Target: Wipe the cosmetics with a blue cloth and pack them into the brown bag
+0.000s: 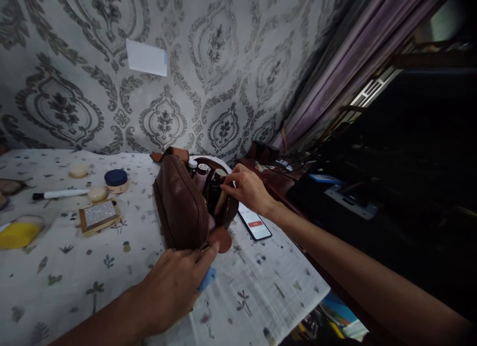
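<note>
Leftmost, well beyond and to the left of the left hand (174,282), a yellow item (21,234) in a clear cover is seen on the patterned cloth (126,286) by which the counter is covered. Between that item and the hand, but farther back, a white stick (66,193) with a black end, two small cream-coloured rounds (78,172) and a jar (116,181) with a dark blue lid are laid out; a glittery square case (100,216) is placed nearer the hand.

The brown bag (181,202) is set open just beyond the left hand, by which its near end is touched. The left fingers are held close together and curled, and a round brown flap (220,240) is touched by a fingertip; whether anything is gripped beneath cannot be told. A bit of blue material (207,279) is partly covered by this hand.

Inside the bag, to the left of the right hand (248,187), a white-capped bottle (193,168), a pinkish bottle (201,176) and a dark bottle (215,191) are held upright. A slim tan item (220,203) is pinched between the right thumb and fingers at the bag's right side. Below the right hand, a lit phone (257,227) is rested on the cloth, partly hidden by the bag.
</note>
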### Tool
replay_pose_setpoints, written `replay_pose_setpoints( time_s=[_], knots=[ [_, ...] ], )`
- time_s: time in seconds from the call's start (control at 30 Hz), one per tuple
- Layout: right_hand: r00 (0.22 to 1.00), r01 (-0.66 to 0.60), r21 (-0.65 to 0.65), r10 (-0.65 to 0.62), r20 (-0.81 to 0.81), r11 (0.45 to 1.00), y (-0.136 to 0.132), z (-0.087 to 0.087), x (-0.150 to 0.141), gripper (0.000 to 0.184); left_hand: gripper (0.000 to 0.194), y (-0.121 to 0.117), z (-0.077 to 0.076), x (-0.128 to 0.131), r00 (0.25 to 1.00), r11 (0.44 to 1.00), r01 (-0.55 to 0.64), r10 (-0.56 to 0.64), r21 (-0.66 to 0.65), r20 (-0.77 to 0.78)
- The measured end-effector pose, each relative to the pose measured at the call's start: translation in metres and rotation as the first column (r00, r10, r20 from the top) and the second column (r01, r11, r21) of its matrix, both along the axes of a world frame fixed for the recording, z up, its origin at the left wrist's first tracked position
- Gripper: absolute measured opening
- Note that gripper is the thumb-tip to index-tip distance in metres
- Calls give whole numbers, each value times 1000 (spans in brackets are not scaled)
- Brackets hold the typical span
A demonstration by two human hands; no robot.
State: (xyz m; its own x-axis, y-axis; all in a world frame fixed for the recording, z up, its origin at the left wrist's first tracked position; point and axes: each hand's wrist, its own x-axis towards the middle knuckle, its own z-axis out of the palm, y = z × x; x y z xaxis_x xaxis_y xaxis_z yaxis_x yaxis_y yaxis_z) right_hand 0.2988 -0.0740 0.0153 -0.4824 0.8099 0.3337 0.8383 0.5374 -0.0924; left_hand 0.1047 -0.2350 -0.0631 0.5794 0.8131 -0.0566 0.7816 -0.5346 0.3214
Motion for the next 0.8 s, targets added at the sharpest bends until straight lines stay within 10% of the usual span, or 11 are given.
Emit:
replay_pose_setpoints(
  time_s=[0.57, 0.8],
  knots=[
    [939, 211, 30, -211, 272, 977, -36, 15, -19, 37, 76, 2, -3, -3, 1000, 998, 22, -23, 54, 18],
    [954, 131, 140, -164, 252, 981, -36, 4, -14, 20, 79, 5, -9, -5, 996, 997, 52, -57, 60, 71]
  ],
)
